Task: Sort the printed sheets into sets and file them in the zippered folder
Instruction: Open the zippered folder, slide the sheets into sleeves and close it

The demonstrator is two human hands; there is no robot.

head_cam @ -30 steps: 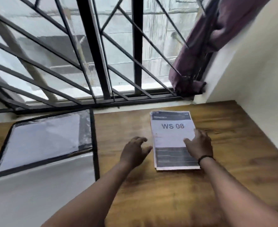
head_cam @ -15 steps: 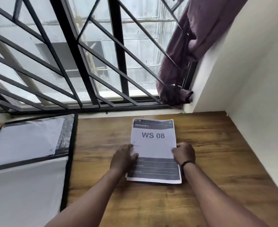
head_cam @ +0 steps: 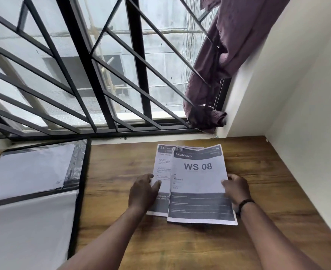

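A stack of printed sheets lies on the wooden desk. Its top sheet (head_cam: 199, 182), marked "BEDROOM 3" and "WS 08", is lifted a little and shifted right. My right hand (head_cam: 235, 190) grips that sheet by its right edge. Under it shows a sheet numbered 34 (head_cam: 161, 166), and my left hand (head_cam: 143, 191) rests on it with fingers spread, holding the stack down. The zippered folder (head_cam: 83, 172) lies open at the left, black-edged, with white paper (head_cam: 30, 170) under its clear pocket.
A black window grille (head_cam: 102, 84) runs along the back of the desk (head_cam: 268, 182). A purple curtain (head_cam: 219, 65) hangs bunched at the right corner. A white wall (head_cam: 306, 133) bounds the desk on the right.
The top "WS 08" sheet has come off the stack and slid right, uncovering sheet 34. My left hand moved onto the lower sheet. The camera tilted closer.
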